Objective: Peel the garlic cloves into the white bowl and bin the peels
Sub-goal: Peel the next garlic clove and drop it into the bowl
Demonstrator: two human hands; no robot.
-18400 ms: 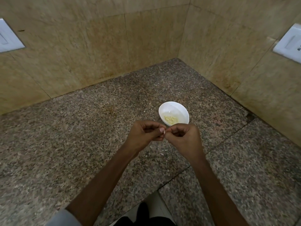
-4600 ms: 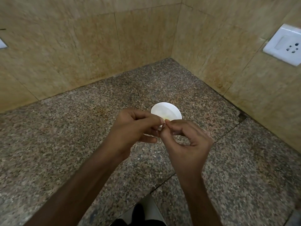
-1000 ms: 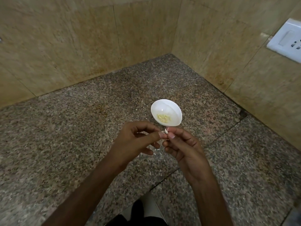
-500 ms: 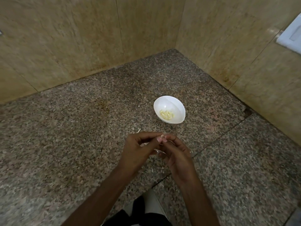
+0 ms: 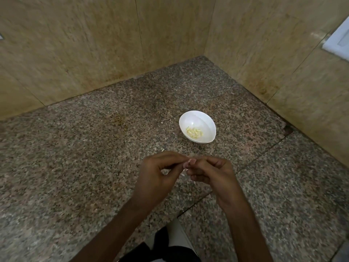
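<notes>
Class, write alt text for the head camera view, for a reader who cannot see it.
A left hand and a right hand meet fingertip to fingertip over a speckled granite counter, pinching a small pale piece between them. Beyond them a white bowl holds peeled garlic cloves, in a corner of beige tiled walls.

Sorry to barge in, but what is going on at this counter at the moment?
A person is peeling garlic at a granite counter. The left hand and right hand meet at the fingertips, both pinching a small pale garlic piece; whether it is clove or skin is too small to tell. Beyond them the white bowl holds a small heap of peeled cloves. A peel scrap lies on the counter near the hands. No bin is in view.
</notes>
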